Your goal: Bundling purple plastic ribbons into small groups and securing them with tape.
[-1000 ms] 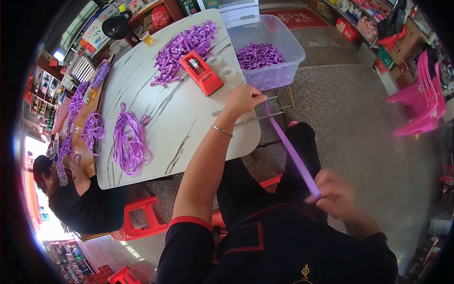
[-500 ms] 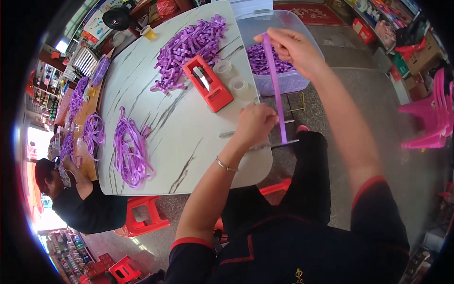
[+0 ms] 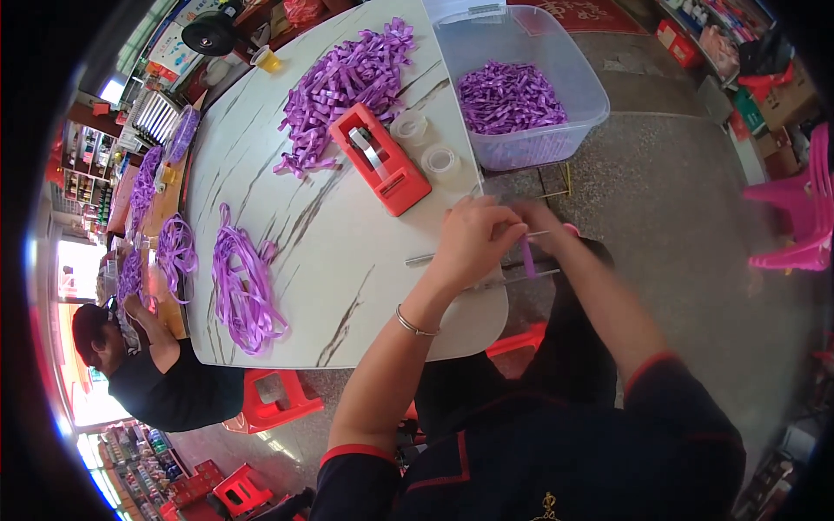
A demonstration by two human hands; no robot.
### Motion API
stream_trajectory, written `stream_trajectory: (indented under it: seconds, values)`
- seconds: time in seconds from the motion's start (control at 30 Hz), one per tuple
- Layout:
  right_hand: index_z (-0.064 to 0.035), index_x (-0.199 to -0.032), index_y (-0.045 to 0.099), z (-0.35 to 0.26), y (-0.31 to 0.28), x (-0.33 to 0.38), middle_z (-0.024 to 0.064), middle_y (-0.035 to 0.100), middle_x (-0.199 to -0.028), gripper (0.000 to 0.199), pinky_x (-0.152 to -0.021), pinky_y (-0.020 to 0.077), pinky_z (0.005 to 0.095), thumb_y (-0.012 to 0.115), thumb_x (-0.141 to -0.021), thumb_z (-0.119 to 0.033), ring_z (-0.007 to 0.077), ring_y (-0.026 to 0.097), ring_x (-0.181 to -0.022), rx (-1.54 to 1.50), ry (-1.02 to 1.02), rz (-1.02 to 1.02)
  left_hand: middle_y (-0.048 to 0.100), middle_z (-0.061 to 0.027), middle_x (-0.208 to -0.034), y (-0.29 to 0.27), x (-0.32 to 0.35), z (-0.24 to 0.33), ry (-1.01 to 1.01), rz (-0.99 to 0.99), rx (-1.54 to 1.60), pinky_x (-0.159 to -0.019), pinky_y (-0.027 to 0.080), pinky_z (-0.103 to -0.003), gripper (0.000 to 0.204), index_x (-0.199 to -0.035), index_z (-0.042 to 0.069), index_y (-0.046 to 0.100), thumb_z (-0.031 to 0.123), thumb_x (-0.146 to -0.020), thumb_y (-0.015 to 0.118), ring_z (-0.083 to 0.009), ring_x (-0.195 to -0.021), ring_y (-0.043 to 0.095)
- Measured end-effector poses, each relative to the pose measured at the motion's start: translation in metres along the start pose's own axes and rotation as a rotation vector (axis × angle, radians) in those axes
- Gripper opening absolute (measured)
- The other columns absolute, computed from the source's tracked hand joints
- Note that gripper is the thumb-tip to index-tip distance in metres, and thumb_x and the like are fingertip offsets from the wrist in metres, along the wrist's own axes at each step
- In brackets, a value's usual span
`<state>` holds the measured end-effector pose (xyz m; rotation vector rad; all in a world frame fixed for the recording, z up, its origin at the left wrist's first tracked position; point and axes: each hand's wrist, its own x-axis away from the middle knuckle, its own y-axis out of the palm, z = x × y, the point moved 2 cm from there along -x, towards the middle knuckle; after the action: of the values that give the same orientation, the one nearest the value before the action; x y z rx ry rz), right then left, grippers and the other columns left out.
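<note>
My left hand (image 3: 476, 239) is over the table's right edge, thumb and fingers curled together; what they pinch, if anything, is hidden. Just beyond it, my right hand (image 3: 540, 227) is smeared by motion and partly covered by the left, so its fingers cannot be read. A short stretch of purple ribbon (image 3: 527, 258) shows between and below the hands, beside thin metal rods (image 3: 420, 260) fixed at the table edge. A red tape dispenser (image 3: 395, 182) stands beyond my left hand, with a clear tape roll (image 3: 440, 160) next to it.
A heap of folded purple ribbons (image 3: 343, 82) and a looped ribbon bundle (image 3: 239, 282) lie on the marble-patterned table (image 3: 347, 260). A clear plastic bin (image 3: 539, 139) holds more ribbon pieces. A person (image 3: 161, 378) works at another table to the left. Pink stools (image 3: 795, 204) stand right.
My right hand has come down from above the bin to beside my left hand. The long stretched ribbon now shows only as a short piece. The view has shifted slightly.
</note>
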<state>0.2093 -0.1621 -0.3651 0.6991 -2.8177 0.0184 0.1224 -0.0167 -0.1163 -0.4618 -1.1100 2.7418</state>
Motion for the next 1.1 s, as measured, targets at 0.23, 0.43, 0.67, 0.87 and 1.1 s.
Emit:
stream_trajectory:
  seconds: [0.23,0.43,0.67,0.87,1.1]
  values:
    - [-0.0006,-0.094,0.064,-0.039,0.045,0.212,-0.0022,0.051,-0.065,0.022,-0.055,0.0369,0.0224,0.051,-0.086,-0.016,0.0059,0.045,-0.06,-0.032,0.163,0.033,0.052,-0.0053,-0.061,-0.005,0.009,-0.007,-0.021,-0.041,-0.093,-0.056,0.038,-0.033,0.014,-0.072,0.008,0.069,0.022,-0.067,0.07,-0.0199,-0.061,0.049]
    - [-0.0024,-0.096,0.065,-0.13,0.063,0.28,0.0018,0.05,-0.063,0.02,-0.052,0.037,0.0227,0.052,-0.087,-0.015,0.0064,0.046,-0.058,0.12,0.051,-0.01,0.053,-0.0035,-0.065,-0.006,0.008,-0.005,-0.089,-0.118,-0.091,-0.063,0.036,-0.036,0.022,-0.072,0.013,0.069,0.031,-0.06,0.074,-0.0219,-0.067,0.05]
    - [-0.0043,-0.095,0.065,-0.214,0.062,0.283,0.001,0.048,-0.063,0.017,-0.051,0.0351,0.0239,0.051,-0.085,-0.008,0.0079,0.044,-0.056,0.251,-0.244,-0.076,0.051,-0.0041,-0.06,-0.002,0.008,-0.003,-0.011,-0.06,-0.136,-0.055,0.036,-0.033,0.025,-0.069,0.01,0.068,0.03,-0.057,0.077,-0.0191,-0.058,0.048]
    - [-0.0045,-0.094,0.064,-0.268,0.053,0.201,-0.0038,0.042,-0.06,0.017,-0.051,0.0319,0.0225,0.051,-0.086,-0.012,0.0068,0.038,-0.055,0.162,-0.307,-0.002,0.049,-0.003,-0.059,-0.005,0.014,-0.005,0.0,-0.012,-0.161,-0.059,0.036,-0.034,0.027,-0.068,0.01,0.065,0.027,-0.052,0.077,-0.021,-0.062,0.047]
    - [-0.0044,-0.092,0.066,-0.238,0.038,0.087,-0.0094,0.034,-0.057,0.026,-0.046,0.0229,0.0196,0.05,-0.087,-0.025,0.0024,0.028,-0.05,-0.155,-0.079,-0.094,0.049,-0.0047,-0.066,-0.012,0.012,0.0,0.008,-0.047,-0.126,-0.06,0.038,-0.033,0.033,-0.075,0.004,0.051,0.017,-0.054,0.073,-0.021,-0.063,0.045]
